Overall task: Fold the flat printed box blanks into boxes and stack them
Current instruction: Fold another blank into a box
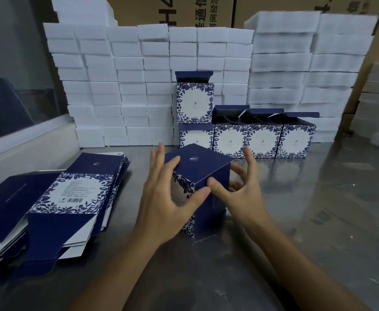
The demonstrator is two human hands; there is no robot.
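A: Navy-and-white card: how many folded boxes [246,140] stand on the worktop [296,198]?

B: Five at the back: four in a row, lids open, and one stacked on the leftmost. A sixth, the half-formed box [203,185], stands in front, centre.

A: Who holds it?

B: The left hand [169,194] grips its printed face, thumb curled on the front corner. The right hand [240,187] has its thumb pressing the top flap's edge, fingers spread and curled beside the navy side.

A: Flat blanks [56,205]?

B: One fanned pile, left; count unclear.

A: Surroundings?

B: White foam blocks [139,86] walled behind the boxes; brown cartons [206,12] above.
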